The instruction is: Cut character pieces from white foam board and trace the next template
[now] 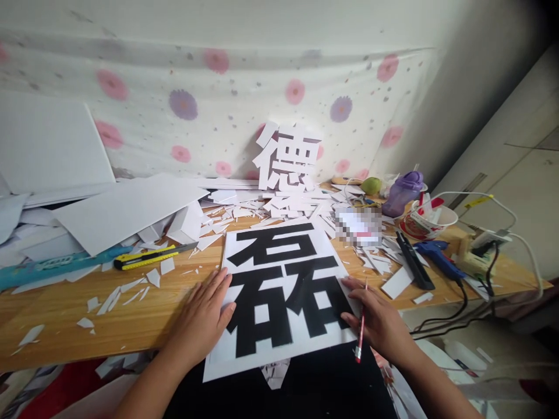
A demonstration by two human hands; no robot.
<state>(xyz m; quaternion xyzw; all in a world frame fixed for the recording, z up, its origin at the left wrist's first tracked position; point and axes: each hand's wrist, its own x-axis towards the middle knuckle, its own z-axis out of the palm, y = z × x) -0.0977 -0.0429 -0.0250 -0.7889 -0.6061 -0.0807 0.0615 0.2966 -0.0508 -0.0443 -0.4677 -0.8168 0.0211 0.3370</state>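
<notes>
A white sheet printed with a large black character [279, 291] lies on the wooden table [131, 314], its near edge hanging over the front. My left hand [201, 317] lies flat on the sheet's left edge, fingers spread. My right hand [378, 320] rests on the sheet's right edge and holds a red pencil [360, 329] between its fingers, tip pointing away from me.
A white cut-out character [288, 154] leans on the flowered cloth at the back. White scraps [279, 206] litter the table. A yellow utility knife [146, 258], white boards [126, 209], a blue glue gun [437, 256], a black tool [414, 262], a purple bottle [404, 192] and a power strip [480, 253] surround the sheet.
</notes>
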